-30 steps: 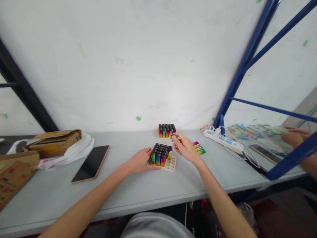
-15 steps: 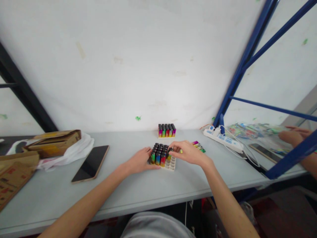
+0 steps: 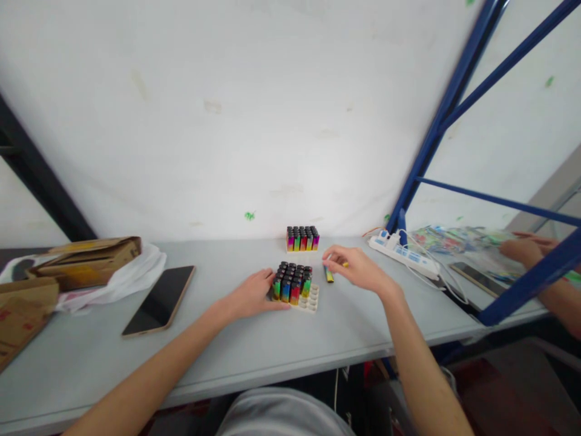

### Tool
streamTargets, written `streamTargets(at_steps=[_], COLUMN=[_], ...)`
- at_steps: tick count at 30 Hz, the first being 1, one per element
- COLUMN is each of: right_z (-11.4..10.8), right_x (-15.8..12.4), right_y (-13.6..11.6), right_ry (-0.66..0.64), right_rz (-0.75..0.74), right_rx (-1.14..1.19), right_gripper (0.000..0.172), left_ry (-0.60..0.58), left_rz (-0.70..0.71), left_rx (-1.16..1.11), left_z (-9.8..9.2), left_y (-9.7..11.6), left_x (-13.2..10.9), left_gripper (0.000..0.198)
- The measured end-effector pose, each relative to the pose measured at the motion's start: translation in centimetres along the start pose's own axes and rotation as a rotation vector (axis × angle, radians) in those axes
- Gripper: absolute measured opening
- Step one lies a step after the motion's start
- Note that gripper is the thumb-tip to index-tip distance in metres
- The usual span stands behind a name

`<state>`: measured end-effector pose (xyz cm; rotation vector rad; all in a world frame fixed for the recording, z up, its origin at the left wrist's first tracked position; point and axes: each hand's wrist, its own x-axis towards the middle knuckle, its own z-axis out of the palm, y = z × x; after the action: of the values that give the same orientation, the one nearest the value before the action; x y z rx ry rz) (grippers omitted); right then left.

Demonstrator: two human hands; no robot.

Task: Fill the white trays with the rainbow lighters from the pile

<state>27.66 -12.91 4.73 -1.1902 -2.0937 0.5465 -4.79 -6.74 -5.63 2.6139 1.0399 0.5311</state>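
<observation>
Coloured lighters with black tops point(image 3: 293, 281) stand packed in a white tray point(image 3: 309, 304) with round holes. Bare holes show along the tray's right side. My left hand point(image 3: 254, 295) is wrapped around the tray's left side, thumb along the front edge and fingers behind. Just right of the tray, my right hand point(image 3: 356, 266) pinches a blue-and-yellow lighter point(image 3: 329, 275), which hangs down from the fingertips. A bit of yellow, perhaps another lighter, shows by the fingers; the palm side is hidden.
A second block of lighters point(image 3: 302, 238) stands near the wall. A phone point(image 3: 160, 301) and cardboard boxes point(image 3: 86, 266) are at left. A power strip point(image 3: 403, 254) with cables lies at right, beside the blue frame point(image 3: 420, 151). Another person's hand point(image 3: 521, 251) is beyond it.
My right hand has moved from the tray to the right, and a lighter now hangs from its fingers. A lighter it was handling stands in the tray. My left hand stays at the tray.
</observation>
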Motion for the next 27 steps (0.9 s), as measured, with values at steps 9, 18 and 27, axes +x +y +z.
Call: streamTargets(at_steps=[9, 18, 27], right_z=[-4.4, -1.4, -1.8], right_x=[-2.6, -2.0, -1.5], right_y=[13.2, 15.6, 12.9], right_ry=[0.317, 0.184, -0.009], right_rz=[0.134, 0.164, 0.270], right_rx=[-0.311, -0.105, -0.318], right_gripper=[0.030, 0.029, 0.041], left_ry=[-0.012, -0.027, -0.028], left_rz=[-0.012, -0.027, -0.021], left_rx=[0.011, 0.034, 0.024], left_z=[-0.6, -1.1, -0.8], left_y=[0.7, 1.2, 0.7], left_x=[0.0, -0.2, -0.2], left_gripper=[0.077, 0.075, 0.077])
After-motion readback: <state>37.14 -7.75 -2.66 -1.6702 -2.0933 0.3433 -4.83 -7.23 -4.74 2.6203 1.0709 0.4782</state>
